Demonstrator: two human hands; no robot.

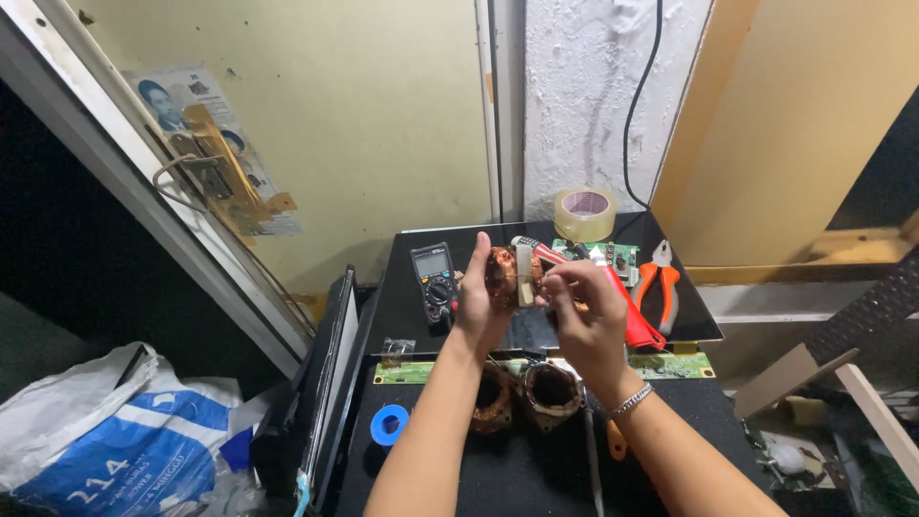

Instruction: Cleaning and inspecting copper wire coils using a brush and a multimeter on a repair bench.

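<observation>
Copper-wound coil point(507, 276) sits gripped in left hand point(479, 311) fingers, right hand point(586, 316) apparently pinching its edge.

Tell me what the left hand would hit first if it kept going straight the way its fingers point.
Likely the roll of clear tape at the table's far edge; the left hand, holding the copper-wound coil, points up and away, though depth is unclear.

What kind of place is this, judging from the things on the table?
Probably a small electrical repair corner. The left hand holds a copper-wound motor coil, which the right hand touches; a multimeter, orange-handled pliers and more coils lie on the black table.
</observation>
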